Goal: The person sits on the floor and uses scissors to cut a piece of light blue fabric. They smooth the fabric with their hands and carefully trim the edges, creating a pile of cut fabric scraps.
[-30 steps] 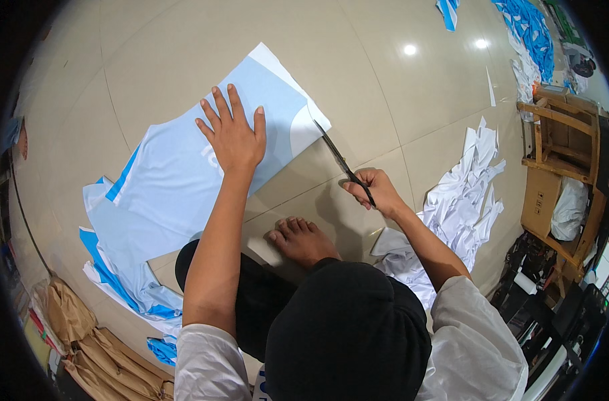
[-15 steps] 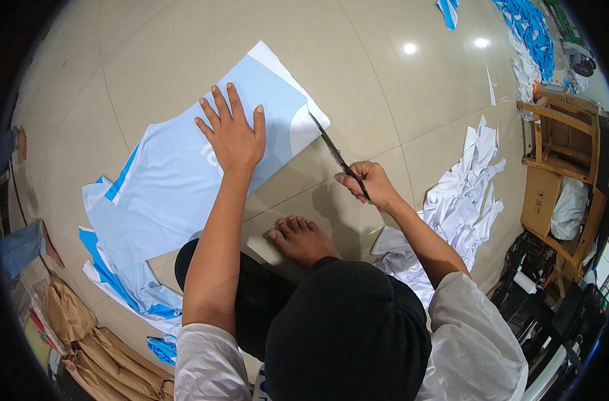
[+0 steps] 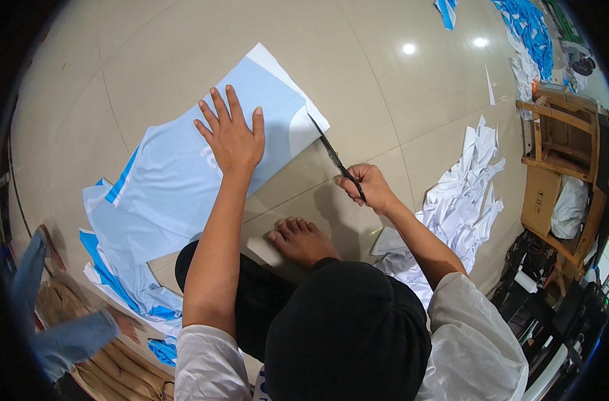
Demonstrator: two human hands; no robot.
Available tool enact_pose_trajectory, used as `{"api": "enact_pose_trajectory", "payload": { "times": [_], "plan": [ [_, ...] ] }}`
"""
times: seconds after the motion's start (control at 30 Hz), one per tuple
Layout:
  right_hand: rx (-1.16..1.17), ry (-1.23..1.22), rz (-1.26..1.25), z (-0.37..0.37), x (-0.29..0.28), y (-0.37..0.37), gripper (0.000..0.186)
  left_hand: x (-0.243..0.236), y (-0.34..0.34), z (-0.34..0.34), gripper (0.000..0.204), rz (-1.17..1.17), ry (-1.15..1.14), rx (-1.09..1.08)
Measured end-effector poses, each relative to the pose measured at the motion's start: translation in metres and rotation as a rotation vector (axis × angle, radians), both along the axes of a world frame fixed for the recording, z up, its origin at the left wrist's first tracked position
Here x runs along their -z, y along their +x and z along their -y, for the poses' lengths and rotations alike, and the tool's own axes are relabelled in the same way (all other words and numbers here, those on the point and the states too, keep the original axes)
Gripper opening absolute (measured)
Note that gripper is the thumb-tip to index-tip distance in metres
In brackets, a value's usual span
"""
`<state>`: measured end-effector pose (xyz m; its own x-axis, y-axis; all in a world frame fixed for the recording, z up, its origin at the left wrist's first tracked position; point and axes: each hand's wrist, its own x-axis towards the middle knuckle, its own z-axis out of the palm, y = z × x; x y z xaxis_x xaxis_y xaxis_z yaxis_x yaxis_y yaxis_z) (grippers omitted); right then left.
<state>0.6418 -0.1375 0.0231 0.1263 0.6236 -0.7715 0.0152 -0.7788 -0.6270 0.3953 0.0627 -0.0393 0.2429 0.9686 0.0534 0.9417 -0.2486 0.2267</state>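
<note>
Left hand (image 3: 236, 140): released, laid flat with fingers spread on the pale blue cloth (image 3: 171, 187), which lies on the floor (image 3: 364, 40) left of centre. Right hand (image 3: 371, 188): grasping the scissors (image 3: 332, 153), tip at the white far-right corner of the cloth. Whether the blades are parted cannot be told.

Change noted: over the last second the scissor tip shifts slightly farther and leftward along that edge, while the left hand and cloth hold nearly the same position. In my judgement the cloth remains steady for cutting. Another person's denim-clad legs (image 3: 74, 341) now appear at near left, apart from the cloth.

Containers: at right, a cardboard box (image 3: 540, 197) stands by the wooden frame (image 3: 565, 123); contents not visible. A white plastic bag (image 3: 569, 210) sits beside the box; contents cannot be determined.
</note>
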Motion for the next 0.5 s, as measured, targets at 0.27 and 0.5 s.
{"api": "enact_pose_trajectory", "payload": {
  "times": [0.27, 0.5],
  "plan": [
    [0.051, 0.014, -0.042, 0.004, 0.003, -0.007, 0.037, 0.0, 0.0, 0.0, 0.082, 0.013, 0.011, 0.0],
    [0.059, 0.01, -0.045, 0.004, -0.001, -0.012, 0.037, 0.0, 0.0, 0.0, 0.082, 0.014, 0.01, -0.002]
  ]
}}
